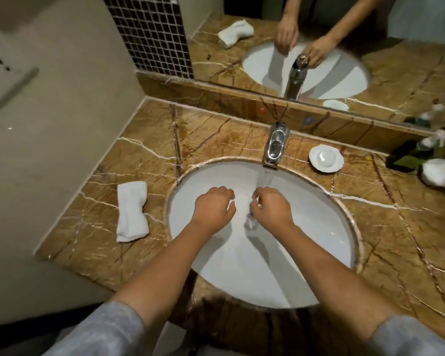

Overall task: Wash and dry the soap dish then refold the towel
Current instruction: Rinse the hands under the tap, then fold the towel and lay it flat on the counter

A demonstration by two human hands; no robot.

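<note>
Both hands in the basin [319,242] under the faucet [275,145] stream: left hand [213,209] loosely curled, empty; right hand [270,209] fingers curled, contents unclear. Soap dish [326,158] sits on the surface right of faucet, untouched; towel [132,211] left, clear of splash.

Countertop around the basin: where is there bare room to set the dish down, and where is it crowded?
Bare marble lies between the folded towel and the faucet, and along the counter right of the sink. The far right corner is crowded: soap dish, dark bottles, white cloth.
</note>
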